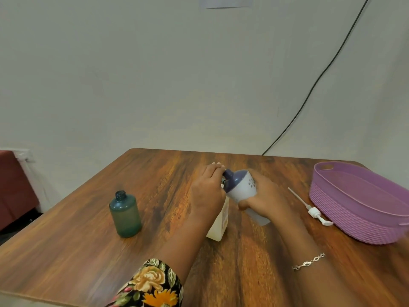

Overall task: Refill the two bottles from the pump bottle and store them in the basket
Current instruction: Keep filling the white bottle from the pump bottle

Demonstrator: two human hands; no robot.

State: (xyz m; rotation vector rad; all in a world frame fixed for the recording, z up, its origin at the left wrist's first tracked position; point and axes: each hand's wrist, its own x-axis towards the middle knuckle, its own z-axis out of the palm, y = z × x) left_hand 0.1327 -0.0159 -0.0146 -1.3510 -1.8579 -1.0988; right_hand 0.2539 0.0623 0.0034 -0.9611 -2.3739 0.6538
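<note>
I am at a wooden bench (88,251), holding a white bottle with a dark blue top (241,189) tilted over in my right hand (263,200), whose grip is clamped around its lower body. My left hand (207,189) has its fingers closed at the blue cap, seemingly twisting it; I cannot tell whether the cap is loose. Just below and partly hidden by my left wrist stands the pale, cream-coloured pump bottle (219,227), its pump (314,210) removed and lying on the bench to the right, just beside the purple basket (332,200), which looks empty. Well to the left stands a green bottle (125,214), upright, its neck open with no cap. Neither bottle is in the basket yet. The risks, as I judge them: the tilted white bottle could spill once its cap comes away, my left forearm could knock over the open pump bottle, and the uncapped green bottle would spill if bumped.
</note>
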